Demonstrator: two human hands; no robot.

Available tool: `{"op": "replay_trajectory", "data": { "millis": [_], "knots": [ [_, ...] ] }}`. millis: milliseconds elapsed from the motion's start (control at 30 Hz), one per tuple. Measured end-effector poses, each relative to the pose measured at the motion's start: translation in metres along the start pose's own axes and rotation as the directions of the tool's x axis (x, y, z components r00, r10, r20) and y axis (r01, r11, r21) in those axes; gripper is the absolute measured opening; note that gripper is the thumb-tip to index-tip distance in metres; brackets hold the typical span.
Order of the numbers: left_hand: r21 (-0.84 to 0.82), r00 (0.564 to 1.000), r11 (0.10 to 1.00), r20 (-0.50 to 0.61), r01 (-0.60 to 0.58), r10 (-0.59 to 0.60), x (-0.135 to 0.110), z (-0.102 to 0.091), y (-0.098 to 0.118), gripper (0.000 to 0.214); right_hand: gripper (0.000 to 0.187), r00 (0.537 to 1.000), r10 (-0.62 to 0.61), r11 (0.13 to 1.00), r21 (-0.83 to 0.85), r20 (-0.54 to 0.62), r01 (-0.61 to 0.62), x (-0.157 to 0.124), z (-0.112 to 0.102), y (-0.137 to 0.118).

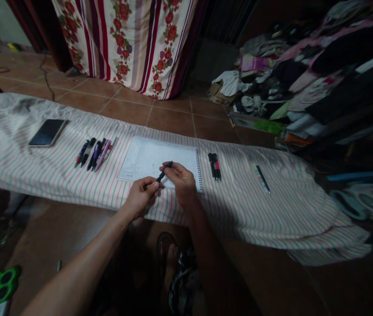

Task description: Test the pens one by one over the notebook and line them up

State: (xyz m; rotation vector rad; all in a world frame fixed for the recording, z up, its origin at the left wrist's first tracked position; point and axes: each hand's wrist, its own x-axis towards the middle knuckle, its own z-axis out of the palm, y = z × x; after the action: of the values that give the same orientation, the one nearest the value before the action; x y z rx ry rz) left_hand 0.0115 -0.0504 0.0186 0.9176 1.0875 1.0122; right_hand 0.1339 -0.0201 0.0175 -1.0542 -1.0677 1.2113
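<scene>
Grip narrow, left hand (141, 193) and right hand (182, 179) on one black pen (163, 174) above one notebook (160, 151).

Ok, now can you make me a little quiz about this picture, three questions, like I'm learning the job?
1. Pick one. What do the left hand and the right hand both hold?
a) a cup
b) a dark pen
c) a shoe

2. True or false? The phone lies to the left of the notebook.

3. Fill the gap. Seen from where the person is, the notebook's coil binding runs along its ____ edge.

Key: 1 b; 2 true; 3 right.
</scene>
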Motion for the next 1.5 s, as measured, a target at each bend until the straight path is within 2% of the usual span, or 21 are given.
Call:
{"op": "replay_trajectory", "data": {
  "millis": [133,267,333,467,567,700,767,833,933,1000,1067,1200,1300,1400,1500],
  "knots": [
    [-0.002,1.0,1.0,-0.005,-0.029,0.029,-0.001,0.002,0.0,0.03,0.031,0.998,-0.013,0.997,-0.08,-0.058,0.008,0.002,0.004,0.008],
    [-0.011,1.0,1.0,-0.008,-0.018,0.018,0.001,0.0,-0.001,0.03,0.038,0.999,-0.028,0.999,0.034,0.044,0.026,-0.002,0.004,0.004],
    [-0.005,1.0,1.0,0.002,-0.016,0.016,0.002,-0.001,-0.002,0.029,0.035,0.997,-0.012,0.997,0.072,0.078,0.007,-0.003,0.002,0.0],
    [0.033,0.999,0.999,-0.01,-0.037,0.038,0.002,-0.002,-0.003,0.027,0.026,0.999,0.01,1.0,0.004,-0.038,-0.01,0.001,0.001,0.003],
    [0.044,0.996,0.996,-0.017,-0.083,0.084,0.0,-0.001,-0.004,0.026,0.032,0.996,-0.019,0.996,-0.085,-0.089,0.011,0.003,0.005,0.011],
    [0.001,0.999,0.999,-0.016,-0.047,0.047,0.001,-0.002,-0.003,0.027,0.045,0.999,-0.04,0.997,0.072,-0.018,0.041,-0.002,0.005,0.007],
    [-0.012,1.0,1.0,-0.014,-0.017,0.017,0.002,-0.003,-0.002,0.029,0.044,0.999,-0.022,0.993,0.12,0.038,0.017,-0.004,0.002,0.001],
    [0.002,1.0,1.0,-0.008,-0.006,0.006,0.002,-0.003,-0.002,0.029,0.037,0.998,0.0,0.995,0.1,0.065,-0.007,-0.005,-0.002,-0.003],
    [0.033,1.0,0.999,-0.017,-0.014,0.015,0.002,-0.001,-0.002,0.029,0.026,1.0,-0.008,0.999,0.045,0.001,0.008,-0.001,-0.004,0.001],
    [0.041,0.999,0.998,-0.032,-0.036,0.038,0.001,0.001,-0.002,0.028,0.027,0.997,-0.037,0.999,-0.009,-0.066,0.036,0.002,-0.003,0.007],
    [0.035,0.997,0.997,-0.04,-0.063,0.064,0.001,0.002,-0.001,0.028,0.034,0.995,-0.055,0.997,-0.057,-0.085,0.05,0.002,-0.001,0.013],
    [0.007,0.999,0.999,-0.009,-0.036,0.036,0.002,0.0,-0.003,0.029,0.048,0.999,-0.025,0.999,0.024,0.042,0.024,-0.003,0.0,0.01],
    [0.022,0.999,1.0,0.034,-0.018,0.017,0.003,-0.002,-0.008,0.03,0.036,0.994,-0.002,0.996,0.085,0.105,-0.007,-0.006,-0.001,0.002],
    [0.06,0.998,0.997,0.022,-0.058,0.057,0.002,-0.002,-0.012,0.027,0.021,0.999,0.031,0.999,0.045,0.009,-0.031,-0.005,0.002,0.001],
    [0.06,0.996,0.994,0.012,-0.088,0.088,0.001,0.0,-0.012,0.026,0.022,0.993,0.022,0.999,-0.031,-0.112,-0.025,-0.003,0.006,0.002]
  ]
}}
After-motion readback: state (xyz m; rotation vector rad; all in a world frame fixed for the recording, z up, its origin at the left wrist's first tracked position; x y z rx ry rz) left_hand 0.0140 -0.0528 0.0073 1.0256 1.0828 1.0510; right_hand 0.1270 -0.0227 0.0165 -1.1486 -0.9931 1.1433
